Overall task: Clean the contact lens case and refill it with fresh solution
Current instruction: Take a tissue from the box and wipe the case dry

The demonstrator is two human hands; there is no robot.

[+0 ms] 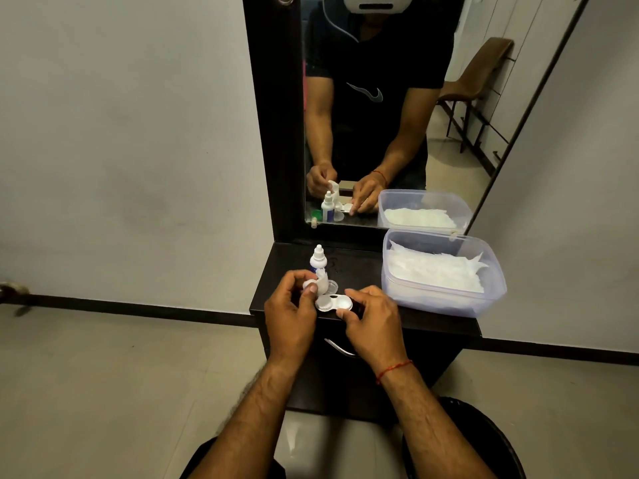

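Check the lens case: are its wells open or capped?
Open. Both wells of the lens case appear uncovered and face up, with one cap lying just behind. The left hand holds a tissue beside it.

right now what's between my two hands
The open lens case, held at one end by the right hand. The left hand pinches a tissue strip just above the case's other end. The head view shows this.

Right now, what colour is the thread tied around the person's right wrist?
Red. The thread shows best in the head view, directly rather than in the mirror.
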